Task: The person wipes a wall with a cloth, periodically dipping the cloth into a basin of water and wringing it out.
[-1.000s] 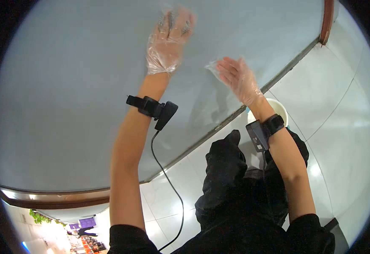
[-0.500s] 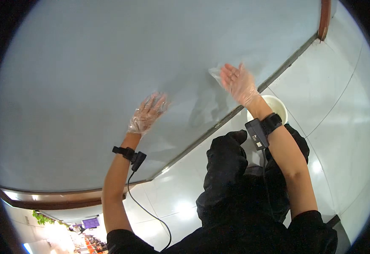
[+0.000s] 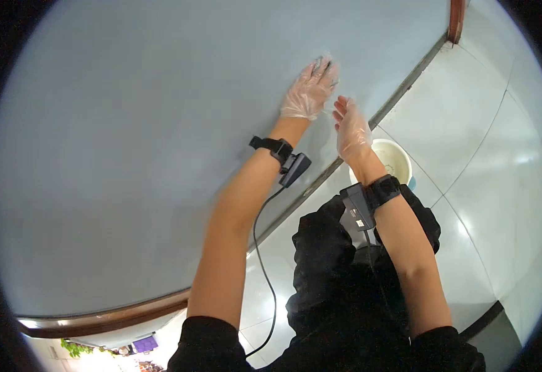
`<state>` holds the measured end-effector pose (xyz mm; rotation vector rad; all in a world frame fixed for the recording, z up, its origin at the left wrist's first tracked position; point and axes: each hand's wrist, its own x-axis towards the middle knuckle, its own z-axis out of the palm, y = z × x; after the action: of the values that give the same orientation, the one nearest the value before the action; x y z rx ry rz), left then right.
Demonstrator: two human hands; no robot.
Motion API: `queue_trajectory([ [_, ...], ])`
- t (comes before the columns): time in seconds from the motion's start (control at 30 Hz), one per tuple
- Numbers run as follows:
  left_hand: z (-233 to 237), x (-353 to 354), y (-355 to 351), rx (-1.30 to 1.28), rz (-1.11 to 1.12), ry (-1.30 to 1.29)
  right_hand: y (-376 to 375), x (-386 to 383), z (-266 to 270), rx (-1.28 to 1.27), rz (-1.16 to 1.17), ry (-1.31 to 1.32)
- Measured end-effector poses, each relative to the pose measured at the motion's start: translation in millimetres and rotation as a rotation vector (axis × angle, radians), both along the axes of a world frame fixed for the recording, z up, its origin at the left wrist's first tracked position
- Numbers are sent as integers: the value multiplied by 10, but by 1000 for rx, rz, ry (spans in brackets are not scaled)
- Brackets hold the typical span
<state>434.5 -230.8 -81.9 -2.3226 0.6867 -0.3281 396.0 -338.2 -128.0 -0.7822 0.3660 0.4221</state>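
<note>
Clear, loose plastic gloves cover both of my hands. My left hand [image 3: 310, 90] is against or close over the pale grey wall panel [image 3: 140, 124], palm toward it and fingers stretched out. Just to its right, my right hand [image 3: 351, 129] is turned edge-on with its fingers loosely extended and nothing visible in them. The fingertips of the two hands are close together. Below the right hand, a white bucket [image 3: 401, 150] stands on the floor, partly hidden behind the right wrist and forearm.
A dark strip [image 3: 407, 84] runs along the panel's base, where the white tiled floor [image 3: 469, 136] begins. A brown post [image 3: 456, 22] rises at the upper right. Black straps with small boxes are on both wrists, and a cable [image 3: 264, 266] hangs from the left one.
My left hand has moved up and right across the panel, close to my right hand. The right hand has turned more edge-on and lowered slightly.
</note>
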Motion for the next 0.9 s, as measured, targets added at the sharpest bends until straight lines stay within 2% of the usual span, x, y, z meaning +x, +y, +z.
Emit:
queue_trajectory([
  [0.07, -105, 45, -29, 65, -44, -32, -56, 75, -38, -51, 17, -4],
  [0.13, -211, -176, 95, -448, 143, 130, -46, 78, -120, 50, 193, -32],
  [0.17, -259, -323, 194, -236, 147, 170, -29, 60, -156, 56, 190, -32],
  [0.2, -302, -513, 326, -21, 151, 206, 1, 30, -178, -4, 314, -29],
  [0.27, -536, -930, 699, -48, 105, 165, 51, -19, -201, -125, 559, -18],
  [0.3, -452, -1148, 750, 108, 106, 183, 45, -94, -16, -173, 535, 50],
  [0.33, -346, -1368, 810, 265, 108, 199, 100, -104, -193, -167, 535, 53],
  [0.4, -365, -1747, 1190, 927, -100, -141, 287, -132, -653, -370, 456, -396],
  [0.43, -258, -1879, 1272, 938, -96, -136, 271, -136, -524, -358, 460, -397],
  [0.5, -82, -2042, 1377, 277, 65, 208, 181, -107, -147, -66, 530, 34],
  [0.53, -12, -2015, 1408, 281, 72, 208, 228, -80, -175, -62, 536, 32],
  [0.6, 124, -1848, 1448, 182, 89, 294, 409, -1, -393, -260, 574, -142],
  [0.63, 186, -1716, 1374, 221, 121, 240, 529, 64, -607, -256, 581, -140],
  [0.7, 449, -1368, 947, 210, 109, 131, 726, 146, -1016, -466, 205, -319],
  [0.73, 604, -1167, 687, 157, 61, 72, 624, 87, -836, -466, 210, -317],
  [0.8, 571, -787, 492, 59, -12, 6, 233, -22, -166, -50, 44, 98],
  [0.9, 489, -292, 145, 62, -7, -20, 91, 71, -62, -64, -13, 232],
])
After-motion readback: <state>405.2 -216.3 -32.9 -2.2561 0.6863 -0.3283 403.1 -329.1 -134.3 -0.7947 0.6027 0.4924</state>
